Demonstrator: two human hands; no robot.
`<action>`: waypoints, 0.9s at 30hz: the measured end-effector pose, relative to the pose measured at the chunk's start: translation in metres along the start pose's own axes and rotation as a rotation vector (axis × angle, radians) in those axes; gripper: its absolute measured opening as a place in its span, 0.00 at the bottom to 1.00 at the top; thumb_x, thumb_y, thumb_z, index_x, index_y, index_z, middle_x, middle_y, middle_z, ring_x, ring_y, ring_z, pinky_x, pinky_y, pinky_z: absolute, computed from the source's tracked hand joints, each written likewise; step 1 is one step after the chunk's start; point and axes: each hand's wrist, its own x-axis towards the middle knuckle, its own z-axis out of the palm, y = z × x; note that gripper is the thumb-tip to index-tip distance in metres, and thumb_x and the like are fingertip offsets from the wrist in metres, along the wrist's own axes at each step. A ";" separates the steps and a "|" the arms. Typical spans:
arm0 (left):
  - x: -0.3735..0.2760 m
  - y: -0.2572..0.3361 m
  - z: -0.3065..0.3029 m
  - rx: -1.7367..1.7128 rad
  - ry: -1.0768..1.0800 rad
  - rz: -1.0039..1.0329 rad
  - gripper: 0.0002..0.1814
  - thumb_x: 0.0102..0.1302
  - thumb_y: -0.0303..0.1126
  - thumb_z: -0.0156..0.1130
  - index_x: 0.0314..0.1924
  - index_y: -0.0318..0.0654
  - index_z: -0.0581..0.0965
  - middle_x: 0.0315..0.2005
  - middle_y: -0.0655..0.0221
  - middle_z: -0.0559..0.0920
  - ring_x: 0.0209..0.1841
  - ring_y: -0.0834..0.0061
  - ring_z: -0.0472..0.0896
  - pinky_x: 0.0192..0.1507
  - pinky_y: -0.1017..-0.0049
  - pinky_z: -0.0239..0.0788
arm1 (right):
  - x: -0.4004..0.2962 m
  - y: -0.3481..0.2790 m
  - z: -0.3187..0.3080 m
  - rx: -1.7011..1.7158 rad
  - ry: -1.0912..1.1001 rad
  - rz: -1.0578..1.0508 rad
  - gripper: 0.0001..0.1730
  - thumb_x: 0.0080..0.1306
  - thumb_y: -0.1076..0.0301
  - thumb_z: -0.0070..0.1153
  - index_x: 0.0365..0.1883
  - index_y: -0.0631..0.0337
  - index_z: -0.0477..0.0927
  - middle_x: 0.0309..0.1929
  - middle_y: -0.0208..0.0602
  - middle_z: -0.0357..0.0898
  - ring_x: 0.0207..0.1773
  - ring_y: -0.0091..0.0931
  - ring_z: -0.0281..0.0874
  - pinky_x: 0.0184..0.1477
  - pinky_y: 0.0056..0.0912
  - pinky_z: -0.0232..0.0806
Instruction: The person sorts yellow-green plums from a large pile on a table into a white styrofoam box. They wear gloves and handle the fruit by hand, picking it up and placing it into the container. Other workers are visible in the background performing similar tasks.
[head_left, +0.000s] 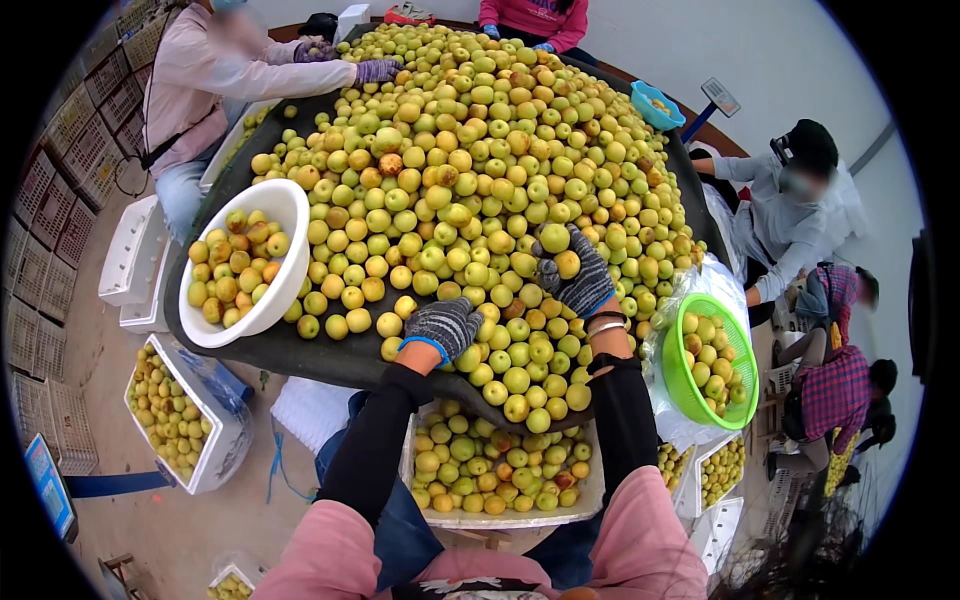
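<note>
A broad heap of yellow-green round fruit covers a table with a dark cloth. My right hand, in a grey striped knit glove, is turned palm up and holds two of the fruits. Knuckles up, my left hand rests in a matching glove on the near left edge of the heap; what lies under its fingers is hidden. Below my hands, a white foam box full of the same fruit stands between my legs.
A white basin of browner fruit sits at the left, a green plastic basket of fruit at the right. A light-blue basin stands farther back. Co-workers sit around the table. Foam boxes and stacked plastic crates stand at the left.
</note>
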 end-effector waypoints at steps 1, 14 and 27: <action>0.000 0.003 -0.002 0.003 0.013 -0.005 0.24 0.67 0.50 0.45 0.47 0.35 0.75 0.41 0.55 0.80 0.45 0.55 0.77 0.50 0.60 0.66 | -0.006 -0.010 -0.002 0.295 -0.052 0.108 0.28 0.59 0.73 0.58 0.56 0.66 0.63 0.46 0.37 0.76 0.46 0.24 0.75 0.50 0.26 0.71; 0.000 0.033 -0.026 -0.546 0.032 0.255 0.34 0.49 0.36 0.72 0.57 0.39 0.69 0.45 0.60 0.79 0.48 0.66 0.77 0.52 0.70 0.70 | -0.026 -0.063 0.003 0.137 -0.321 -0.065 0.29 0.56 0.76 0.60 0.58 0.59 0.69 0.51 0.38 0.76 0.54 0.31 0.74 0.56 0.32 0.67; -0.006 0.029 -0.033 -0.808 0.060 0.231 0.26 0.48 0.33 0.73 0.48 0.38 0.74 0.43 0.64 0.80 0.47 0.73 0.77 0.50 0.73 0.73 | -0.036 -0.088 0.041 0.128 0.035 -0.242 0.46 0.49 0.75 0.69 0.65 0.58 0.59 0.61 0.37 0.66 0.61 0.28 0.66 0.58 0.31 0.66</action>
